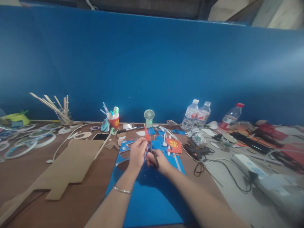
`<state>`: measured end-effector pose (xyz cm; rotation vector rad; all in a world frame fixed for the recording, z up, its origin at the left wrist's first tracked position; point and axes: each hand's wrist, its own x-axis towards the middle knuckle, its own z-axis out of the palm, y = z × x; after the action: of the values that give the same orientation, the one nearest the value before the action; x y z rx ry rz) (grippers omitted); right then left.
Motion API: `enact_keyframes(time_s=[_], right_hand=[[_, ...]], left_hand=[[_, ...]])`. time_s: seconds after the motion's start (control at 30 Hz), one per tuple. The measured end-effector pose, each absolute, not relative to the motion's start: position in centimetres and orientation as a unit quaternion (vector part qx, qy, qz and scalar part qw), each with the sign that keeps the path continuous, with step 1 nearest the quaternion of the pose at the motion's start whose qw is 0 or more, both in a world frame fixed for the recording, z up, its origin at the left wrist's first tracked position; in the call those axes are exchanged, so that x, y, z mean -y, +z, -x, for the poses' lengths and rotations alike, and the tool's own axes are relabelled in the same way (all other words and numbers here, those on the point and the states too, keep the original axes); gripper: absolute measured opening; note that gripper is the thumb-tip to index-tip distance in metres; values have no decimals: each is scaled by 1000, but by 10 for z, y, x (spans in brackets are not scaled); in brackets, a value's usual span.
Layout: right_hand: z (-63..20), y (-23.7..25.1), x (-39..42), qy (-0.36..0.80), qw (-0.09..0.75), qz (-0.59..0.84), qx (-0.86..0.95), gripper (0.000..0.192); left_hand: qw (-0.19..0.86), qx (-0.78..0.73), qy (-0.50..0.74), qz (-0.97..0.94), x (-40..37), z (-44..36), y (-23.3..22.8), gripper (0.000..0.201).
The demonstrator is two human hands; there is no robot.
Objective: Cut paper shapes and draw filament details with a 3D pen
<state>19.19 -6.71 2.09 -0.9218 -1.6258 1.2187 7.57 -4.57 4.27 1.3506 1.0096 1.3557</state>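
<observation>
My left hand (137, 152) pinches a narrow strip of red paper (147, 133) that points upward. Close beside it, my right hand (161, 162) is closed around a pair of scissors (155, 158) with dark handles; the blades stand along the strip. Whether the blades are parted is hard to make out. Both hands hover over a blue sheet (152, 205) with cut-out holes near its far end. Blue round cutouts (156, 144) lie just beyond the hands. A red card with yellow characters (174, 146) rests to the right of them.
A small fan (149, 117) stands behind the hands, with a cup of markers (114, 120) to its left. Brown cardboard (73, 161) and a phone (100, 136) lie left. Plastic bottles (190, 115), cords and a power strip (249, 166) occupy the right.
</observation>
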Motion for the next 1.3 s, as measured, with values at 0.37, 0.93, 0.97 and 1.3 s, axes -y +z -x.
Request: enact_keyframes(time_s=[0.37, 0.93, 0.97, 1.3], right_hand=[[-191, 21, 67, 484, 450, 363, 657, 58], [-193, 14, 63, 503, 425, 378, 650, 58], [-194, 14, 63, 504, 423, 379, 651, 58], [-198, 17, 62, 495, 411, 359, 676, 60]], left_hand=[[519, -391, 555, -519, 49, -79, 41, 21], [465, -400, 558, -559, 47, -75, 49, 20], [462, -400, 556, -563, 46, -74, 49, 20], [461, -405, 538, -578, 41, -70, 44, 18]])
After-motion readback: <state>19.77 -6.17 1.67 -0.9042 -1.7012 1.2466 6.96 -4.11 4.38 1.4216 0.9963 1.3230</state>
